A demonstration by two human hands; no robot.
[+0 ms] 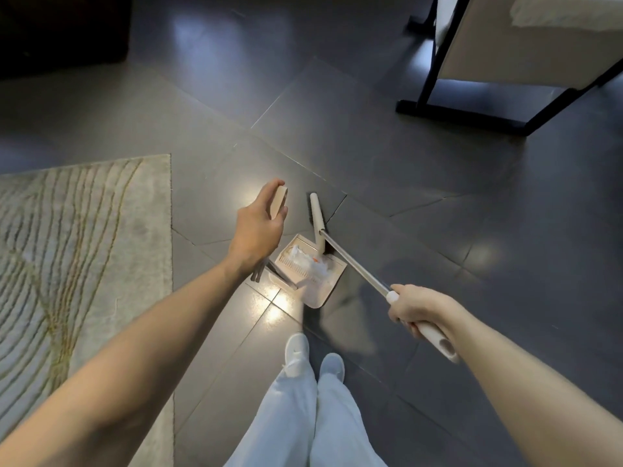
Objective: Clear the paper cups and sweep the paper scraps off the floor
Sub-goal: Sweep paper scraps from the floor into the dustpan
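Scraps (310, 262): in the pan (320, 294), just beyond the feet (296, 352).
Left hand (259, 224): loosely curled round its handle (279, 202).
Right hand (416, 310): fisted on the broom (354, 264).
Risk: I'd fear that slack left hold (barely closed) lets the pan tip, spilling scraps.

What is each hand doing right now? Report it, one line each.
Left hand: closed, its grip round the top of the dustpan handle.
Right hand: closed, gripping the broom handle.
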